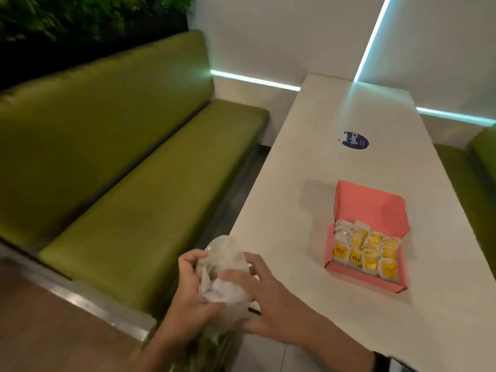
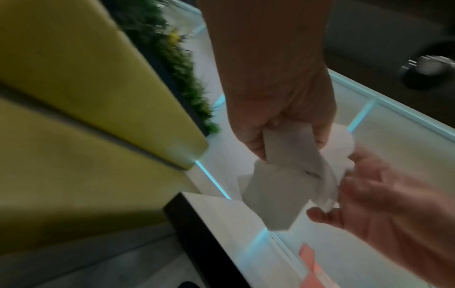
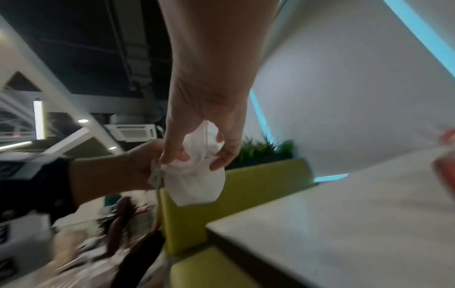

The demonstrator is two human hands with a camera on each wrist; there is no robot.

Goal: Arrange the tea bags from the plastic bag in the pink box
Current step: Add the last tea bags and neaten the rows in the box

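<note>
A crumpled white plastic bag (image 1: 225, 288) hangs in the air just off the table's near left corner, above the bench seat. My left hand (image 1: 197, 275) grips it from the left and my right hand (image 1: 240, 267) curls over it from the right. In the right wrist view my right hand (image 3: 197, 159) pinches the plastic bag (image 3: 197, 181) between thumb and fingers. On the white table (image 1: 308, 162) to the right lies the open pink box (image 1: 373, 208), its lid tilted back. Rows of white and yellow tea bags (image 1: 367, 251) fill it. What the bag holds is hidden.
A green upholstered bench (image 1: 139, 183) runs along the table's left side, with a second green seat (image 1: 480, 157) at the far right. A round blue sticker (image 1: 354, 140) sits mid-table, beyond the box. White walls with lit cyan strips close the far end.
</note>
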